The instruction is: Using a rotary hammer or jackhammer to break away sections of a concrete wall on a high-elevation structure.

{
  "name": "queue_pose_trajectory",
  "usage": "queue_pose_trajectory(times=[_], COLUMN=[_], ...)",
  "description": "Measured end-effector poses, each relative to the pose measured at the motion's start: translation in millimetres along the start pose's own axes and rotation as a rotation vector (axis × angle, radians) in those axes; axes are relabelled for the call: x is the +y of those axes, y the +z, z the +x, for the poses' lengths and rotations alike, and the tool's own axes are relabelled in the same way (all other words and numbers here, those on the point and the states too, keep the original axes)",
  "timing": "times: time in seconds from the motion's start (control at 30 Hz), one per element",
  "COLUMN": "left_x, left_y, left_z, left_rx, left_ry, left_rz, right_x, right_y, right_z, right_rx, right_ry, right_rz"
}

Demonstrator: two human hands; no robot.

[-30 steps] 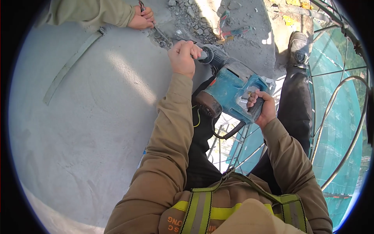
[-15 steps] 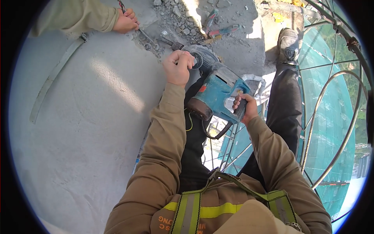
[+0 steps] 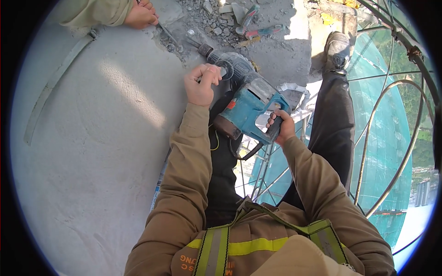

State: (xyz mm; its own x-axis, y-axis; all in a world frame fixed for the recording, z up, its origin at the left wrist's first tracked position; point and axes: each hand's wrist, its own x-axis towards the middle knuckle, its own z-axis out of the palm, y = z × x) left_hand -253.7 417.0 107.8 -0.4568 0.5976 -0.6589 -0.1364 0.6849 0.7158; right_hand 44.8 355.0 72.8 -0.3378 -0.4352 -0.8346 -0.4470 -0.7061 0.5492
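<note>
A blue-and-black demolition hammer point(image 3: 246, 110) lies diagonally between my legs, its metal bit point(image 3: 193, 42) pointing up-left toward chipped concrete. My left hand point(image 3: 200, 83) is closed round its front side handle. My right hand point(image 3: 283, 124) grips the black rear handle, fingers curled through the loop. At top left a co-worker's hand point(image 3: 142, 16) is closed near a thin metal rod point(image 3: 166, 32) that runs down toward the broken patch; what exactly it holds is partly hidden. Rubble point(image 3: 216, 23) surrounds the bit, with red-and-teal handled tools point(image 3: 264, 31) beside it.
A pale concrete surface point(image 3: 92, 156) fills the left, with a flat strip point(image 3: 60, 80) on it. Along the right are scaffold tubes point(image 3: 414, 57), looped hose point(image 3: 398, 165) and green netting point(image 3: 391, 133) over a drop. My booted foot point(image 3: 336, 50) is near the ledge's edge.
The whole view has shifted left, hammer and both my hands with it. My hands keep their grips; the co-worker's hand now sits nearer the top edge.
</note>
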Motion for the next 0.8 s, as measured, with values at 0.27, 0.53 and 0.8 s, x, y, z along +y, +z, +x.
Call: queue_pose_trajectory(times=[0.27,0.53,0.8], left_x=[-16.7,-21.1,-3.7], left_y=[-8.3,-19.7,-14.5], left_z=[-22.9,-21.3,-2.4], left_rx=[0.138,0.159,0.017], left_ry=[0.030,0.058,0.100], left_rz=[-0.121,-0.194,-0.184], right_x=[-1.3,-4.5,-10.8], right_y=[-1.8,11.3,18.1], right_z=[16.0,17.0,-11.4], right_rx=[0.100,0.067,0.021], right_ry=[-0.168,-0.202,-0.033], right_rz=[-0.114,-0.222,-0.099])
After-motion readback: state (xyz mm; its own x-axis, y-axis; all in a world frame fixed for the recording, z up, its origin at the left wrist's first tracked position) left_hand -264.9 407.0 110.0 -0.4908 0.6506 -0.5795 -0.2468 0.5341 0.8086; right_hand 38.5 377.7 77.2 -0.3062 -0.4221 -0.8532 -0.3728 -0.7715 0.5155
